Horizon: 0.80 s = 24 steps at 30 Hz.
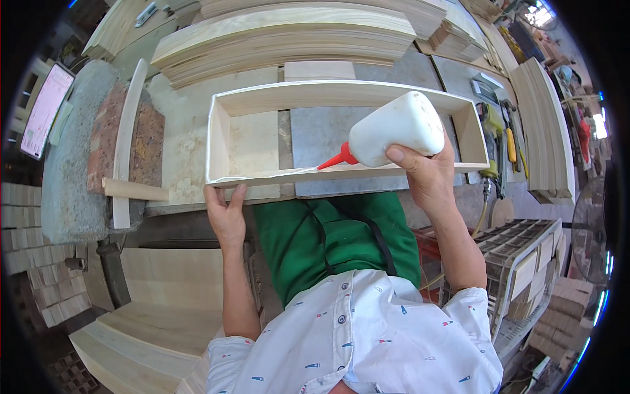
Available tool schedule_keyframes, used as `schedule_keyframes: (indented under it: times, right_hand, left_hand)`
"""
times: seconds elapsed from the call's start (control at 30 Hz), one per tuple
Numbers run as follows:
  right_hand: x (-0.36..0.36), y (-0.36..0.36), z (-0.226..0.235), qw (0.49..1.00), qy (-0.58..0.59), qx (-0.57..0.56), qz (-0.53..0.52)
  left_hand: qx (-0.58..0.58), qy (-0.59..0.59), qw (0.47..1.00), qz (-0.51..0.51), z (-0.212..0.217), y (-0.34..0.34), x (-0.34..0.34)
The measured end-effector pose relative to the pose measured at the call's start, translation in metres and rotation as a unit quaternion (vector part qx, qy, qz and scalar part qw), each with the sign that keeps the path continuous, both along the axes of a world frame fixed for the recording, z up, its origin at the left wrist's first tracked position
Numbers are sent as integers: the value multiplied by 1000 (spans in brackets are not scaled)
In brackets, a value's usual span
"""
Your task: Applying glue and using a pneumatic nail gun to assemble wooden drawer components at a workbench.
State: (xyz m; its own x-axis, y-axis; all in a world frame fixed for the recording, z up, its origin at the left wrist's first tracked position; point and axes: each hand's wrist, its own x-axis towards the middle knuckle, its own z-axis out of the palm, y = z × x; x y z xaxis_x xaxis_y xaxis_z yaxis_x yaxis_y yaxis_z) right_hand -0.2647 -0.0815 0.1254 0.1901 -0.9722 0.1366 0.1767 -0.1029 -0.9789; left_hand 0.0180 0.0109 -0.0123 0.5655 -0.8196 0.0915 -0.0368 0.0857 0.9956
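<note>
White, red-nozzled bottle (394, 128) in right grip (431, 172); left grip (226, 220), closure unclear, against pale wooden frame (315, 96)

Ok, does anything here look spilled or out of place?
Slightly: yellowish, rough-looking blotches mark the pale, flat board left of the rectangular wooden frame, possibly old residue. Otherwise nothing stands out: the thin white line left of the red-nozzled white plastic bottle follows the frame's near edge without obvious puddling.

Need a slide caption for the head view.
Right hand holds a tilted white bottle over a wooden frame; left hand touches its near left corner.
</note>
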Motion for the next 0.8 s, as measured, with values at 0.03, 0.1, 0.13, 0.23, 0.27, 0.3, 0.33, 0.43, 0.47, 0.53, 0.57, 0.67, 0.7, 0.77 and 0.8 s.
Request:
schedule_keyframes:
  times: [0.03, 0.1, 0.13, 0.23, 0.27, 0.3, 0.33, 0.43, 0.47, 0.53, 0.57, 0.67, 0.7, 0.77, 0.8]
  right_hand:
    - [-7, 1, -1, 1000, 2, 1, -7]
    - [-19, 2, -2, 999, -5, 14, -32]
    - [-25, 3, -2, 999, -3, 14, -40]
    - [-41, 7, -4, 998, 4, 9, -68]
    - [-47, 8, -3, 997, 2, 11, -76]
    - [-52, 9, -3, 996, 0, 13, -83]
    - [-58, 10, -4, 996, 3, 12, -90]
    - [-76, 13, -6, 994, 9, 2, -106]
    - [-82, 15, -8, 994, -1, -1, -111]
    - [-94, 17, -9, 992, -6, -4, -122]
    - [-100, 17, -10, 991, -11, -8, -134]
    - [-115, 22, -10, 986, -30, -10, -165]
    - [-120, 23, -10, 982, -49, -6, -180]
    - [-129, 25, -12, 980, -51, -17, -192]
    - [-135, 26, -13, 977, -57, -27, -203]
  left_hand:
    - [-1, 9, 1000, 1, -2, 0, 1]
    - [-2, 14, 1000, 3, -4, 0, 2]
    - [-2, 16, 1000, -4, -4, 0, 2]
    - [2, 11, 1000, 0, -5, 1, 3]
    - [3, 14, 1000, -7, -5, 1, 3]
    - [3, 9, 1000, -7, -4, 1, 4]
    - [3, 5, 1000, -7, -3, 0, 3]
    - [14, 5, 1000, 0, -2, 1, 1]
    - [5, 11, 1000, 2, -3, 1, 2]
    - [7, 15, 1000, -2, -4, 1, 3]
    - [7, 6, 1000, -1, -4, 1, 4]
    - [9, -3, 1000, -4, -9, 1, 8]
    - [12, -4, 1000, 0, -11, 0, 8]
    - [18, 4, 1000, 5, -15, 3, 13]
    - [17, 8, 1000, 0, -16, 3, 13]
